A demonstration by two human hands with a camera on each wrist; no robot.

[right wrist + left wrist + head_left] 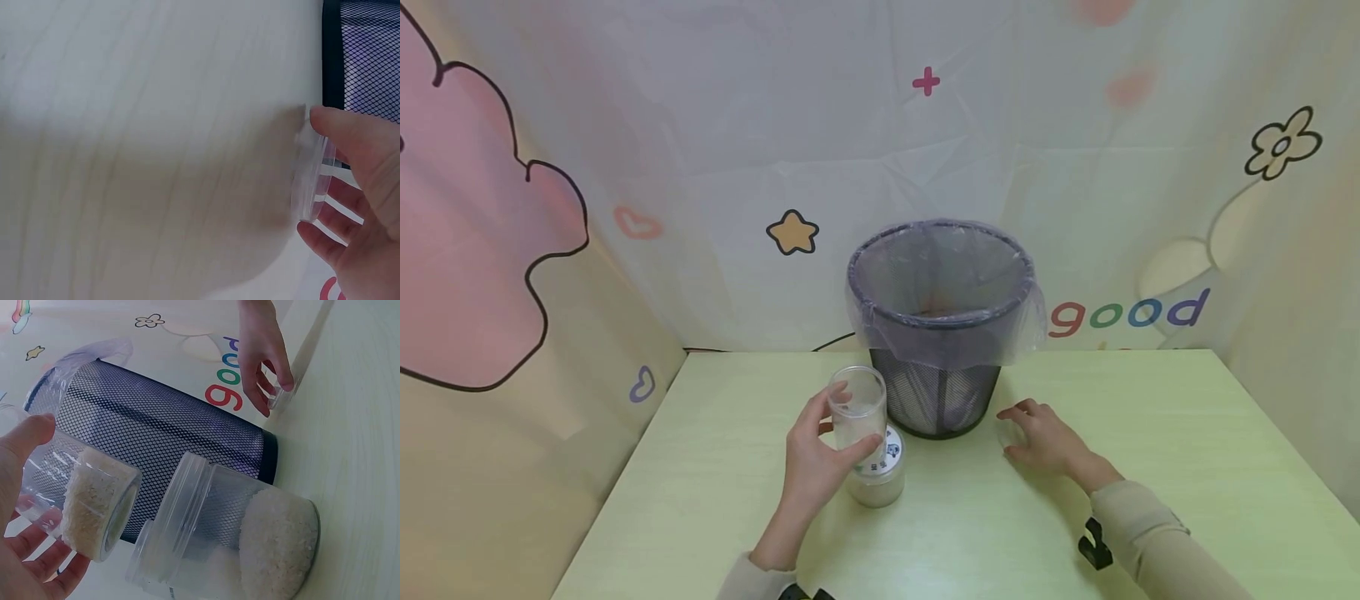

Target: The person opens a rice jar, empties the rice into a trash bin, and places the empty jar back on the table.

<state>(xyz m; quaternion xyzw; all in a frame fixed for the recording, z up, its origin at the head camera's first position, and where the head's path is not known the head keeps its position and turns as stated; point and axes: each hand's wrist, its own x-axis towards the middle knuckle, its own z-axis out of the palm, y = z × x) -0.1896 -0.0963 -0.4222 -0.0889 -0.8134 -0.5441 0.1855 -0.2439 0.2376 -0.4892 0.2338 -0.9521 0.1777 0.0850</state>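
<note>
My left hand [818, 473] grips a clear cylindrical jar [857, 423], its thumb and fingers on opposite sides. The jar's top is uncovered, and white rice [94, 503] lies in its lower part. Just behind and below it, a second clear jar [278, 544] with rice stands on the table, its lid [891, 450] on and printed with a small picture. To the right, my right hand [1048, 442] pinches a clear round lid [310, 172] by its edges, low at the table surface; whether the lid touches the table I cannot tell.
A black mesh wastebasket [943, 396] lined with a translucent purple bag [1022, 325] stands behind the jars, between the two hands. Close behind it hangs a printed curtain [737, 275]. The pale table [1150, 417] extends to both sides.
</note>
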